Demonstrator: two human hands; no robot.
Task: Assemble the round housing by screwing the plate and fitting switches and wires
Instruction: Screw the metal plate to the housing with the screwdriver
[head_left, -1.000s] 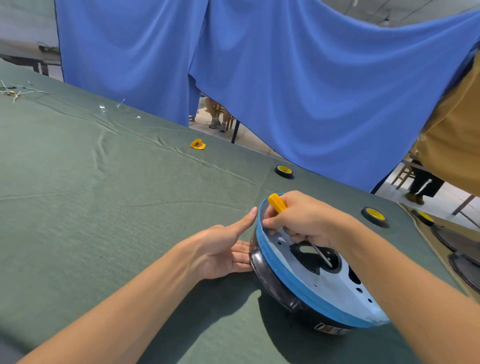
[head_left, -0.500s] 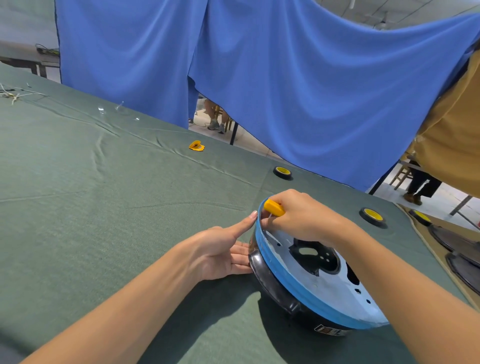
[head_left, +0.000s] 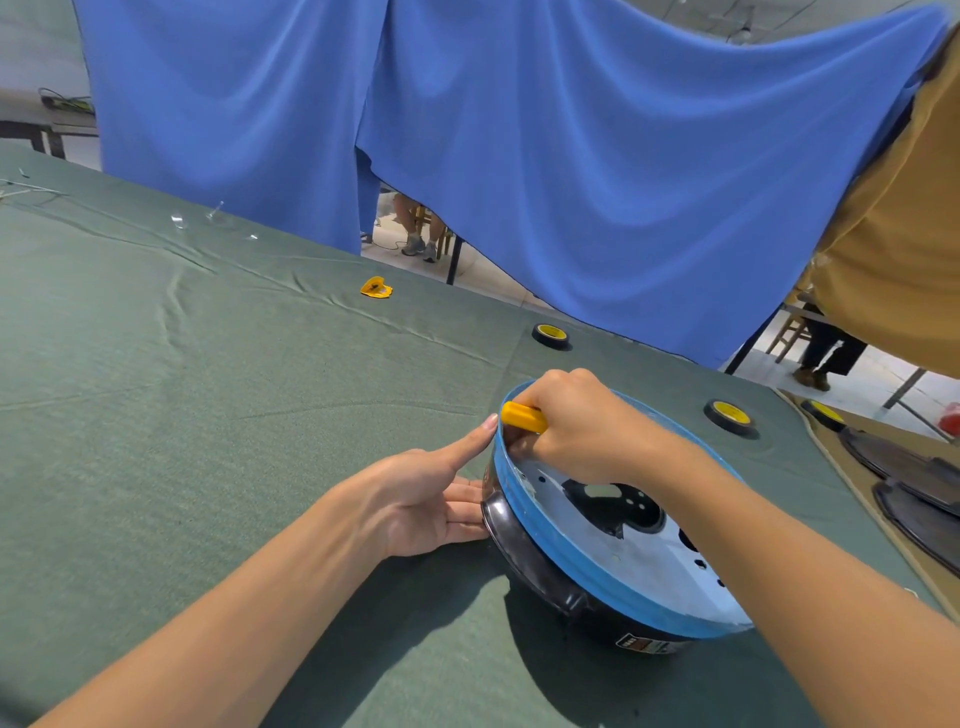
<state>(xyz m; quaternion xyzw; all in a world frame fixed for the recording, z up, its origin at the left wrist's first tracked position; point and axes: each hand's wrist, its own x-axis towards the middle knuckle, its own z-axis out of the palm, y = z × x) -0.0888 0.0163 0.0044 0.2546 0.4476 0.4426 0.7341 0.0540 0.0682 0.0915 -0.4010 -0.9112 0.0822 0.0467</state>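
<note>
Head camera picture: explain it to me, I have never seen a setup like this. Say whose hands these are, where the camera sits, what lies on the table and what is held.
No machine here: a person works with two bare hands, and the one camera sits on their head, looking forward and down. The left hand lies open against the side of the round housing, thumb at its blue rim. The right hand grips a yellow-handled screwdriver over the pale plate inside; its tip is hidden. The housing rests on a table under green cloth. Farther back lie two black-and-yellow rings and a small yellow piece.
</note>
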